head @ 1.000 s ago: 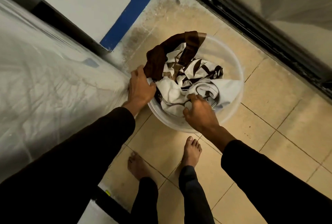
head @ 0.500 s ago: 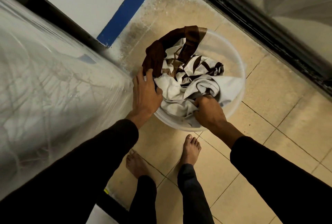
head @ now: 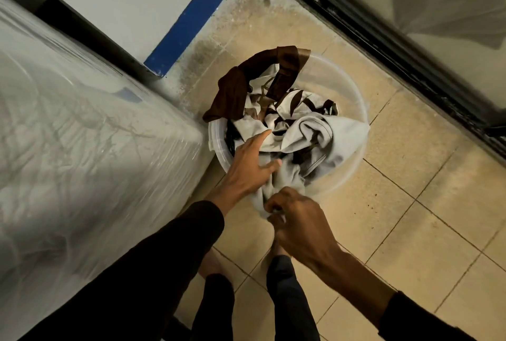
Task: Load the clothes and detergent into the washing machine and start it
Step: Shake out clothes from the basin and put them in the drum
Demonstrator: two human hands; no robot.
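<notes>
while clothes (head: 295, 127) sit heaped in the clear basin (head: 353, 105) on the floor, nothing's loaded yet. right hand (head: 298, 225) pinches pale cloth at the basin's near rim, left hand (head: 250, 162) spread wide on the pile. detergent and start still to do.

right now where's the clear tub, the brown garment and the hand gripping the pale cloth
clear tub (head: 356, 100): head view, bare far-right rim
brown garment (head: 230, 97): head view, fold draped over the left rim
right hand (head: 298, 220): head view, back of the hand
</notes>
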